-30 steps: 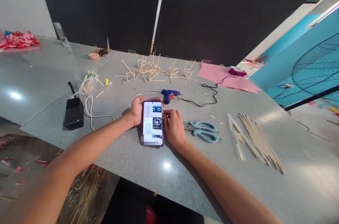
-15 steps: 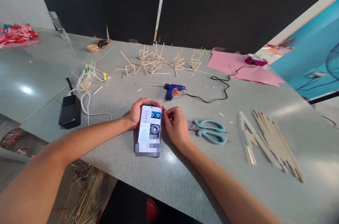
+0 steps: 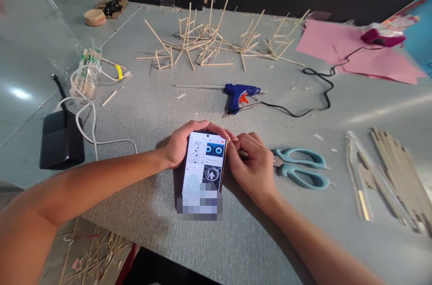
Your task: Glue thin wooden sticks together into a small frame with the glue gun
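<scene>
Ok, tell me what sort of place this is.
Probably a craft workspace: a glue gun and scissors lie on a grey table, with frames built from thin sticks behind them and pink paper towards the far right.

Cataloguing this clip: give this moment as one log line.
left hand: holding lit phone | right hand: by phone's upper right edge | beyond: blue glue gun, stick structures | right: blue-handled scissors
</scene>
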Demonstrator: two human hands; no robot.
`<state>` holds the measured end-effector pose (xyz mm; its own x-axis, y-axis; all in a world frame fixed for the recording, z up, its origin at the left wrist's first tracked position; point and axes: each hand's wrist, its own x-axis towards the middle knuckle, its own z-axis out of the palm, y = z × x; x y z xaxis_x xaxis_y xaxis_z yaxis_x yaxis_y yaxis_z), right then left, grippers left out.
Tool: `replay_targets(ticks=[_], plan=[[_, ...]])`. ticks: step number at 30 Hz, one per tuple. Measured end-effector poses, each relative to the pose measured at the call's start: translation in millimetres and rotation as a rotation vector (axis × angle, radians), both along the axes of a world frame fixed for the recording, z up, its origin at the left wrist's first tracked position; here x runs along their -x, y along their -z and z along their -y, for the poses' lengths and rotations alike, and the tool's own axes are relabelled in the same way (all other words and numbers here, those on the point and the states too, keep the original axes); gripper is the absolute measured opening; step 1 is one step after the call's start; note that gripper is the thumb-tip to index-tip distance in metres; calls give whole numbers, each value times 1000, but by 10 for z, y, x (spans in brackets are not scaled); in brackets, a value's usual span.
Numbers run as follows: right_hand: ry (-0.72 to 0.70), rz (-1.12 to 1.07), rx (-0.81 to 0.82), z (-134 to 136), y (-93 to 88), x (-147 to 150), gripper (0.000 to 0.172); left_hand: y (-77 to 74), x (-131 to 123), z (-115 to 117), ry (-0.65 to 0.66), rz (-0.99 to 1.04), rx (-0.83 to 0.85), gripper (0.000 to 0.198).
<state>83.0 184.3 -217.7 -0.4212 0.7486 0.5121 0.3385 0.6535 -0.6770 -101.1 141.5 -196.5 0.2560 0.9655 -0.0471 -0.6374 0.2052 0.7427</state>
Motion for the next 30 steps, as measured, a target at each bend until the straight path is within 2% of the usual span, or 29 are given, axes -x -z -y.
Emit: replay_targets(ticks=[3, 19, 21, 26, 30], plan=[[-34, -4, -35, 6, -8, -10, 47, 4, -8, 2, 16, 0, -10, 47], [-37, 19, -46, -1, 16, -17, 50, -13, -21, -6, 19, -38, 41, 41], [-9, -9, -30, -1, 10, -13, 44, -20, -19, -8, 8, -50, 44, 42], [102, -114, 44, -30, 10, -10, 14, -12, -4, -15, 2, -74, 49, 45], [87, -157, 51, -62, 18, -18, 13, -4, -3, -21, 9, -78, 39, 46]])
